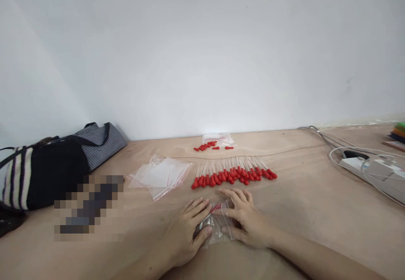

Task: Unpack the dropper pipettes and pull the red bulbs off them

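A clear plastic zip bag (218, 229) lies on the table in front of me, with something red (215, 208) in its upper part, partly hidden by my fingers. My left hand (191, 229) rests on the bag's left side, fingers stretched out and thumb along its lower part. From the right, my right hand (245, 218) touches the bag, its fingers apart and slightly bent. Beyond my hands, a row of droppers (234, 172) with red bulbs and clear tubes lies side by side, bulbs towards me. Left of them is a loose pile of clear zip bags (163, 174).
Near the wall lie red bulbs (205, 146) and clear tubes on a plastic bag (217, 137). A black and striped bag (63, 166) stands at the left, with a blurred-out dark item (91, 208) before it. A white power strip (376, 174) and cables (325, 136) lie at right.
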Demonstrator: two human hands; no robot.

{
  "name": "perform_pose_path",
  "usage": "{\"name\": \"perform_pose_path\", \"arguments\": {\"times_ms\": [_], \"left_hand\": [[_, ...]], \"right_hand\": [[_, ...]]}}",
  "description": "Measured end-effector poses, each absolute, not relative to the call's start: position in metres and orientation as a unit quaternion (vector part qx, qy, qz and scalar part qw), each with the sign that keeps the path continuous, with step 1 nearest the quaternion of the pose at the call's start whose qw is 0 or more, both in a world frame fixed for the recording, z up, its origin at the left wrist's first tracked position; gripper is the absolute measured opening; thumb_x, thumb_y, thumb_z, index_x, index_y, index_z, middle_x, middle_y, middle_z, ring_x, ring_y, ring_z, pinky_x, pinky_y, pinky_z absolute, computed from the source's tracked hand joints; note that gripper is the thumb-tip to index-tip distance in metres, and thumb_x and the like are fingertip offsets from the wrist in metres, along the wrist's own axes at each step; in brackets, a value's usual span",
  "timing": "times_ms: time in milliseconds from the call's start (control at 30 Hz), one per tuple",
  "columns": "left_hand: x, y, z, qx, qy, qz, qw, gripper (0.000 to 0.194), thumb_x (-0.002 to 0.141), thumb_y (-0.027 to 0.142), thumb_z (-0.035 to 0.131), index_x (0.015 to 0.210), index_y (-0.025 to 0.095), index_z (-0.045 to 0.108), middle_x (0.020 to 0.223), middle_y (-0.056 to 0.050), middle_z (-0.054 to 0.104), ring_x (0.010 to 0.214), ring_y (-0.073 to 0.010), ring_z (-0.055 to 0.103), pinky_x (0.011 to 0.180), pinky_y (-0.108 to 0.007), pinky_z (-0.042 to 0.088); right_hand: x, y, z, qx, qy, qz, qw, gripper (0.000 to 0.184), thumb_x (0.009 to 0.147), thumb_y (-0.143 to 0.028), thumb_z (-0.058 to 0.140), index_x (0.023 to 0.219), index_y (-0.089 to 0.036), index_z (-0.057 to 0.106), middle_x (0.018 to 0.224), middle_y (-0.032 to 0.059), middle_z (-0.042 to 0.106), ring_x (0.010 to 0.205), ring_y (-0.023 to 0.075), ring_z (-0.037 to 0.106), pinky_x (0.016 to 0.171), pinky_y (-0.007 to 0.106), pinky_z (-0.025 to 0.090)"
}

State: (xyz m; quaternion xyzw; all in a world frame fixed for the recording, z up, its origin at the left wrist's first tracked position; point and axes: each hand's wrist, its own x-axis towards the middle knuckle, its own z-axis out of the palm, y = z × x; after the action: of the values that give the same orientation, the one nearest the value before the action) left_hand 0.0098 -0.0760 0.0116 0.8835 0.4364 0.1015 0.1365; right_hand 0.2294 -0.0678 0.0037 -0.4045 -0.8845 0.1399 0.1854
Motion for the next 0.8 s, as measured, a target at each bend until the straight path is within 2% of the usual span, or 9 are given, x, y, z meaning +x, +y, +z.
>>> {"name": "perform_pose_path", "arguments": {"times_ms": [67, 167, 367, 567, 667, 800], "left_hand": [[0.0103, -0.0764, 0.0121, 0.880, 0.441, 0.103, 0.139, 0.049, 0.085, 0.042, 0.041, 0.130, 0.024, 0.034, 0.135, -0.004, 0.036, 0.125, -0.0242, 0.030, 0.103, -0.047, 0.027], [0.0104, -0.0765, 0.0112, 0.875, 0.452, 0.108, 0.138, 0.053, 0.084, 0.044, 0.042, 0.131, 0.023, 0.032, 0.136, -0.005, 0.035, 0.126, -0.0248, 0.029, 0.103, -0.046, 0.028], [0.0098, -0.0763, 0.0115, 0.875, 0.455, 0.090, 0.139, 0.055, 0.083, 0.045, 0.041, 0.132, 0.022, 0.032, 0.137, -0.005, 0.033, 0.127, -0.0247, 0.027, 0.104, -0.045, 0.025], [0.0101, -0.0768, 0.0139, 0.876, 0.456, 0.075, 0.139, 0.057, 0.083, 0.048, 0.040, 0.132, 0.021, 0.032, 0.137, -0.005, 0.033, 0.127, -0.0248, 0.027, 0.105, -0.045, 0.024], [0.0099, -0.0766, 0.0136, 0.874, 0.455, 0.089, 0.145, 0.057, 0.082, 0.048, 0.042, 0.131, 0.022, 0.033, 0.137, -0.005, 0.034, 0.126, -0.0254, 0.028, 0.104, -0.046, 0.024], [0.0099, -0.0762, 0.0153, 0.871, 0.456, 0.089, 0.160, 0.056, 0.082, 0.048, 0.042, 0.131, 0.023, 0.033, 0.137, -0.005, 0.034, 0.126, -0.0252, 0.028, 0.105, -0.047, 0.022]], "right_hand": [[0.2296, -0.0685, 0.0028, -0.405, -0.887, 0.123, 0.187, 0.051, 0.074, -0.050, 0.052, 0.122, -0.037, 0.042, 0.135, 0.0087, 0.030, 0.116, 0.0300, 0.029, 0.088, 0.051, 0.021], [0.2295, -0.0677, 0.0004, -0.410, -0.883, 0.115, 0.198, 0.054, 0.071, -0.052, 0.054, 0.120, -0.033, 0.044, 0.133, 0.0092, 0.035, 0.116, 0.0299, 0.030, 0.089, 0.051, 0.020], [0.2270, -0.0638, -0.0028, -0.434, -0.857, 0.153, 0.230, 0.025, 0.072, -0.036, 0.056, 0.094, -0.025, 0.055, 0.117, 0.0044, 0.049, 0.108, 0.0220, 0.038, 0.088, 0.041, 0.026], [0.2258, -0.0617, -0.0039, -0.442, -0.852, 0.157, 0.233, 0.026, 0.076, -0.037, 0.054, 0.101, -0.033, 0.057, 0.115, 0.0030, 0.051, 0.107, 0.0217, 0.040, 0.086, 0.041, 0.026], [0.2247, -0.0626, -0.0028, -0.448, -0.846, 0.164, 0.240, 0.015, 0.076, -0.031, 0.054, 0.089, -0.030, 0.061, 0.112, 0.0026, 0.052, 0.105, 0.0208, 0.042, 0.085, 0.040, 0.027], [0.2307, -0.0648, 0.0002, -0.444, -0.838, 0.166, 0.270, 0.006, 0.074, -0.026, 0.055, 0.078, -0.023, 0.058, 0.109, 0.0036, 0.053, 0.105, 0.0209, 0.043, 0.086, 0.040, 0.028]]}}
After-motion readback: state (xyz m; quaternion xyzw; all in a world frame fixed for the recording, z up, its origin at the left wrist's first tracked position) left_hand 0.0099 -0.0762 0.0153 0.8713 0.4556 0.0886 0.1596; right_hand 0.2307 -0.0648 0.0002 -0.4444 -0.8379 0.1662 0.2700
